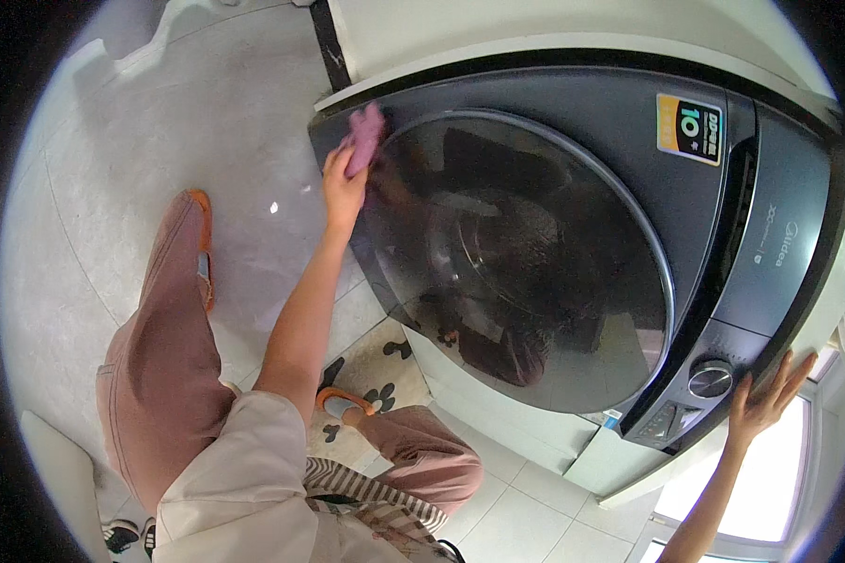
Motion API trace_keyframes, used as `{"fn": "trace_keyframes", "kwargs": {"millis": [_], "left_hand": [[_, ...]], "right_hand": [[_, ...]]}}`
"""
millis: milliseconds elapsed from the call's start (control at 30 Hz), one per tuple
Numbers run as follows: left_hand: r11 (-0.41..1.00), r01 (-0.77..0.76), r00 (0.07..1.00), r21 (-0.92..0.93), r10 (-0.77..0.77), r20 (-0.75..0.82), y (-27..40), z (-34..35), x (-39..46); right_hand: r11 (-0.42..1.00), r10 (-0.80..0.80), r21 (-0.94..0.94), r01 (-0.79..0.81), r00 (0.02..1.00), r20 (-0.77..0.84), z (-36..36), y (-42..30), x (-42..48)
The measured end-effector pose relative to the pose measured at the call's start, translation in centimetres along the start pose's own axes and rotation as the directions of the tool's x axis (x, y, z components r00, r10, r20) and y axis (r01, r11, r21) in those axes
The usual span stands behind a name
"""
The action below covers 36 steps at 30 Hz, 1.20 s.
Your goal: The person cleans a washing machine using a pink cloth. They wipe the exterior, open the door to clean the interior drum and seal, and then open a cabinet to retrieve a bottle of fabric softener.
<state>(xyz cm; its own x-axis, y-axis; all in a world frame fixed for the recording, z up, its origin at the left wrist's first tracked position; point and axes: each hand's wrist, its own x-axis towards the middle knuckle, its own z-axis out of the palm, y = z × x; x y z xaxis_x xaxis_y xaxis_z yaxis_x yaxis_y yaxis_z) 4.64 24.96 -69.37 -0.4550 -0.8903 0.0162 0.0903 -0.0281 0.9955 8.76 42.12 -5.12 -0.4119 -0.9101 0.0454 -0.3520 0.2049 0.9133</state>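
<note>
My left hand (pixel 345 181) grips a crumpled pink cloth (pixel 366 137) against the dark grey front of a Midea front-loading washing machine (pixel 605 119). The cloth lies at the lower corner of the front, beside the rim of the round, dark glass door (pixel 493 232). The door is closed. My right hand (pixel 764 405) rests with spread fingers on the machine's top edge, near the silver control dial (pixel 710 378), and holds nothing. The cloth is slightly blurred, and part of it is hidden by my left fingers.
White cabinet panels (pixel 500 415) stand beside the washer. A beige mat with dark flower shapes (pixel 366 362) lies on the tiled floor (pixel 528 492), near one slippered foot. A bright window (pixel 767 471) is at the lower right. Black-and-white shoes (pixel 121 535) show at the lower left.
</note>
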Motion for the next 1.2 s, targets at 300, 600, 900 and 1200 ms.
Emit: {"fn": "trace_keyframes", "kwargs": {"millis": [300,600,900,1200], "left_hand": [[0.934,-0.198,0.956,-0.297,0.251,0.152,11.7,-0.4,9.4],[0.983,0.109,0.988,-0.150,-0.090,0.128,-0.4,2.6,7.9],[0.810,0.423,0.906,-0.406,-0.389,0.167,-8.9,-0.6,2.6],[0.427,0.522,0.831,-0.739,-0.450,0.327,6.5,-2.2,-1.7]], "right_hand": [[0.999,0.033,0.001,-0.033,0.999,-0.033,0.4,0.1,0.8],[0.997,-0.035,-0.077,0.033,0.999,-0.020,0.1,0.4,0.6],[0.996,-0.092,0.005,0.092,0.993,-0.077,-0.4,-0.8,2.2],[0.996,-0.049,0.073,0.061,0.987,-0.153,-1.5,-0.8,1.8]]}}
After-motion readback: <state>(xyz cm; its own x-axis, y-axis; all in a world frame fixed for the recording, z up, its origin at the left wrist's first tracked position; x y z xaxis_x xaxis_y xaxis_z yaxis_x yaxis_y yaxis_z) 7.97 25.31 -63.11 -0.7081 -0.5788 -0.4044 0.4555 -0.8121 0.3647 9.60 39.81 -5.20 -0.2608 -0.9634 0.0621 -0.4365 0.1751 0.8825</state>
